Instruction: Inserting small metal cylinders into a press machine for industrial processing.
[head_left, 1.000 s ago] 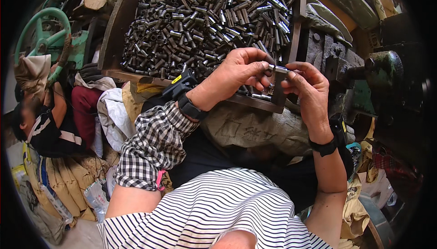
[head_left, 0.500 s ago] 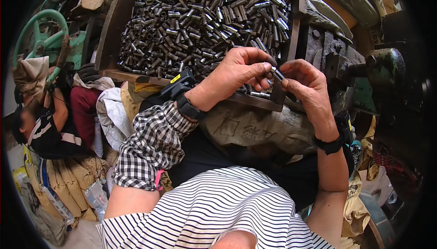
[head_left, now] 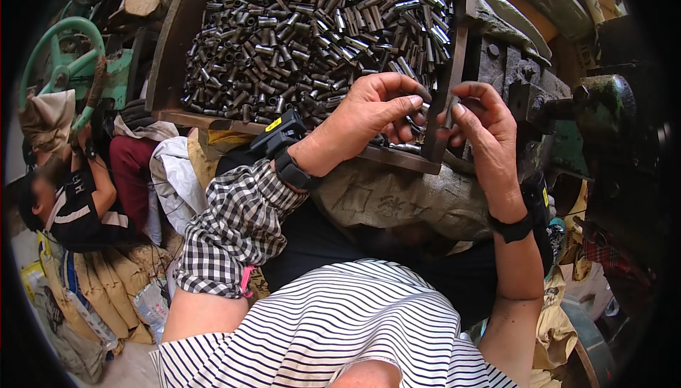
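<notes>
Head view shows a brown, wooden-looking open box (head_left: 399, 159) filled with short, dark-grey metal tubes (head_left: 284, 54). Above its near right corner, the left hand (head_left: 376, 108) is curled, thumb close to forefinger; a bright metallic piece (head_left: 425, 108) shows at its fingertips, though whether it is gripped I cannot tell. Over the box's right wall, the right hand (head_left: 484, 124) pinches a small grey metal cylinder (head_left: 450, 114) between thumb and fingers. Left of the box stands a green spoked handwheel (head_left: 64, 72).
</notes>
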`<act>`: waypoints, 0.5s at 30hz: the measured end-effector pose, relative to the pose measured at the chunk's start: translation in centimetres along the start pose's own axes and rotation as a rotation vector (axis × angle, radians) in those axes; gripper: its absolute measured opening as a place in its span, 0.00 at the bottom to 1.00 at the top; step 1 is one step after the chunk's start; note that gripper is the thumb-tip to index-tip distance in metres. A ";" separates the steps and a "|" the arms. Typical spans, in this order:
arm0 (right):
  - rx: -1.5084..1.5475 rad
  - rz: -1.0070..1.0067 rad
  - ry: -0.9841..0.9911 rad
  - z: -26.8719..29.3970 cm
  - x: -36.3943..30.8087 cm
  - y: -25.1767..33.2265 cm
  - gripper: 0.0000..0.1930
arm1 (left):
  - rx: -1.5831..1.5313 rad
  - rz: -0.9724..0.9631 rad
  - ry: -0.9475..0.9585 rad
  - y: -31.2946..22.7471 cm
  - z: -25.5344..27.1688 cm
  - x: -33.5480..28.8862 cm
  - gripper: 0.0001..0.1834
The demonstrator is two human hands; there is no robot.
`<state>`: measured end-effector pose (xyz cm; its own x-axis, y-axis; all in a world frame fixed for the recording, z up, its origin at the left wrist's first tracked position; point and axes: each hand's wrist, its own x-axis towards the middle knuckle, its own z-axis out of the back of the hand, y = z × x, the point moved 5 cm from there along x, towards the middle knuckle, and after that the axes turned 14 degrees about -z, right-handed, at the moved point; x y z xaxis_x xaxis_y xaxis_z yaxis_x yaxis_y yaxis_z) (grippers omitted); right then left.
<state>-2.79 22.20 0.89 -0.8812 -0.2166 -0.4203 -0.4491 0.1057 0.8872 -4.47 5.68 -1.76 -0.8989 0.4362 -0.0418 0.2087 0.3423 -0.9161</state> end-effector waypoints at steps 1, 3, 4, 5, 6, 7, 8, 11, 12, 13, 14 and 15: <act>-0.081 0.016 -0.065 0.1 -0.1 0.2 0.10 | -0.010 -0.001 0.000 0.0 -0.1 0.0 0.10; -0.161 0.032 -0.133 0.2 -0.3 0.2 0.10 | -0.022 -0.001 0.004 0.1 -0.2 0.0 0.10; -0.042 0.006 -0.123 0.2 -0.2 -0.2 0.09 | -0.023 0.006 0.005 0.2 -0.2 0.1 0.10; 0.078 -0.020 -0.111 0.2 -0.2 -0.5 0.09 | -0.023 0.013 0.006 0.3 -0.2 0.1 0.10; 0.079 -0.020 -0.112 0.2 -0.2 -0.7 0.09 | -0.024 0.014 0.007 0.3 -0.3 0.1 0.10; 0.079 -0.015 -0.127 0.2 -0.2 -0.8 0.09 | -0.027 0.008 0.004 0.3 -0.4 0.1 0.10; 0.079 -0.008 -0.140 0.2 -0.2 -0.9 0.08 | -0.030 0.001 0.000 0.4 -0.4 0.1 0.10; 0.144 -0.016 -0.147 0.1 0.0 -1.3 0.08 | -0.037 -0.013 -0.007 0.4 -0.3 0.1 0.10; 0.144 -0.016 -0.146 0.1 0.0 -1.4 0.08 | -0.037 -0.013 -0.008 0.4 -0.3 0.1 0.10; 0.171 -0.034 -0.129 -0.1 -0.1 -1.6 0.09 | -0.033 -0.018 -0.030 0.5 -0.2 0.1 0.10; 0.198 -0.051 -0.113 -0.2 -0.2 -1.7 0.09 | -0.029 -0.024 -0.051 0.5 -0.2 0.1 0.10; 0.197 -0.051 -0.113 -0.3 -0.2 -1.7 0.09 | -0.029 -0.024 -0.052 0.5 -0.3 0.1 0.10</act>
<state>-1.76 21.78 -0.46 -0.8624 -0.1181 -0.4922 -0.5042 0.2874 0.8144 -4.34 6.11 -2.14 -0.9223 0.3844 -0.0410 0.1973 0.3769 -0.9050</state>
